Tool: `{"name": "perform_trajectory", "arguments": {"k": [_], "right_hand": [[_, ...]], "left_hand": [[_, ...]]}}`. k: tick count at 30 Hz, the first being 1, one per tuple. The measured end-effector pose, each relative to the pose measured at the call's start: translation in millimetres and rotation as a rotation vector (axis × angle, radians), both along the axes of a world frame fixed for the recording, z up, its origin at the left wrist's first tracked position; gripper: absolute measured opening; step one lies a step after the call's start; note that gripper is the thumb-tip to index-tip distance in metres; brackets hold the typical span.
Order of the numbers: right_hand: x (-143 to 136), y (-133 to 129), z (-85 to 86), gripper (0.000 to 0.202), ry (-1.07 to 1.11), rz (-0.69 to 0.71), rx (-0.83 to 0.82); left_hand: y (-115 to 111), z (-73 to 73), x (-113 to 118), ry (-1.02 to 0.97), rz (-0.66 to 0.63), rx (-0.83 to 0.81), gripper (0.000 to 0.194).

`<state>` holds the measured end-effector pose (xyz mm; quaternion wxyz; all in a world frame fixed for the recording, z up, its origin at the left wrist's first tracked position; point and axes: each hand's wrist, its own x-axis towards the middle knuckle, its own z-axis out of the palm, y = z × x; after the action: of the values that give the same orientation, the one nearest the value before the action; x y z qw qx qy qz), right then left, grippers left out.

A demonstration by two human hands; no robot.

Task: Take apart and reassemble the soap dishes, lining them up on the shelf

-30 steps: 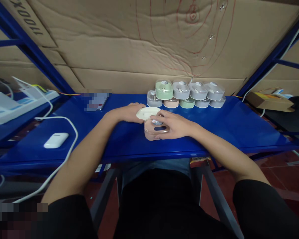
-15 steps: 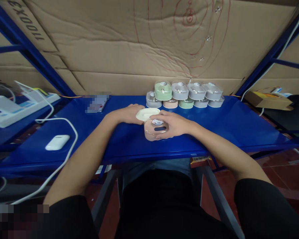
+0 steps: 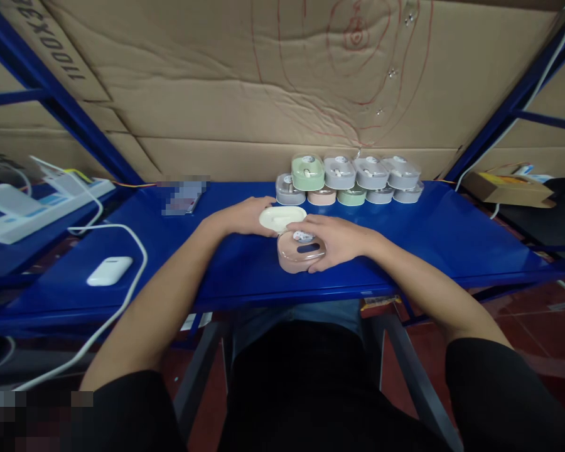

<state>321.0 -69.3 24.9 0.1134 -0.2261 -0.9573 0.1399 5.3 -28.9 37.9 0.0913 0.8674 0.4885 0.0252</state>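
A: In the head view, your left hand (image 3: pixel 249 215) is holding the cream oval piece (image 3: pixel 282 220), closing around its nine o'clock end.

B: And your right hand (image 3: pixel 341 242) is gripping the pink-brown box (image 3: pixel 292 255) from the three o'clock side. Maybe you are choosing this side so that the label (image 3: pixel 303 236) and the slot (image 3: pixel 307 248) are showing.

A: Where is this box sitting?

B: It is sitting at five o'clock from the cream oval piece, just beside it; whether they are touching, I cannot tell.

A: And the stacked boxes (image 3: pixel 308 172)?

B: They are standing in two layers on the blue table (image 3: pixel 428 232), between one and two o'clock from your hands, probably giving you working room.
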Motion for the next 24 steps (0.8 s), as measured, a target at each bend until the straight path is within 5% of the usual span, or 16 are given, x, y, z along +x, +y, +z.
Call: {"name": "perform_trajectory", "arguments": {"k": [5, 14, 24], "right_hand": [[14.5, 13.2, 9.2, 0.115, 0.120, -0.071, 0.027], [24.3, 32.1, 0.7, 0.113, 0.130, -0.148, 0.078], [21.4, 37.5, -10.0, 0.122, 0.080, -0.183, 0.045]], "left_hand": [[-4.1, -4.5, 5.2, -0.094, -0.048, 0.001, 0.100], [-20.3, -39.0, 51.5, -0.540, -0.160, -0.045, 0.153], [-26.4, -32.4, 54.6, -0.581, -0.174, -0.111, 0.133]]}}
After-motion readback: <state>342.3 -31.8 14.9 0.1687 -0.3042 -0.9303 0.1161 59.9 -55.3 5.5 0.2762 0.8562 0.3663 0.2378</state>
